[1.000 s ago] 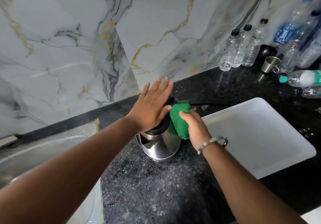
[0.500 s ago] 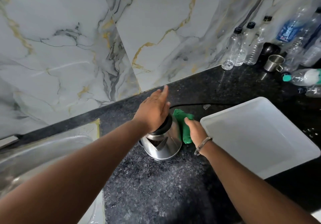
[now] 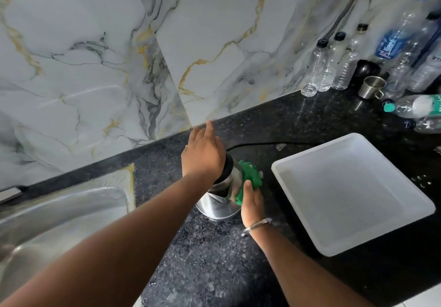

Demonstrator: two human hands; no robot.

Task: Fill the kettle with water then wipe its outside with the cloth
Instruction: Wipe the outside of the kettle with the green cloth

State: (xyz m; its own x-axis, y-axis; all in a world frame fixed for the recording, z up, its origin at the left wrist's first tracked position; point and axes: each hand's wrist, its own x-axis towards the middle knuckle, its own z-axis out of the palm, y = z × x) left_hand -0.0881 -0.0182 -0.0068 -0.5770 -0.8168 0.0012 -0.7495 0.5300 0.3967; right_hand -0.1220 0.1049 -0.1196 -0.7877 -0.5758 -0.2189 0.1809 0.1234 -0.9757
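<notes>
A shiny steel kettle [image 3: 220,199] with a black lid stands upright on the black speckled counter. My left hand [image 3: 202,155] lies flat on its lid, palm down, fingers stretched toward the wall. My right hand [image 3: 251,203] presses a green cloth [image 3: 249,176] against the kettle's right side. The kettle's handle is hidden behind the cloth and hand. A black cord [image 3: 262,144] runs away from behind the kettle to the right.
A steel sink [image 3: 59,213] lies to the left. A white tray [image 3: 353,192] sits right of the kettle. Several plastic bottles [image 3: 329,63] and a steel cup [image 3: 372,87] crowd the back right corner. Marble wall tiles rise behind the counter.
My right hand has slid the green cloth down and toward me along the kettle's right side. My left hand's fingers have closed together on the lid.
</notes>
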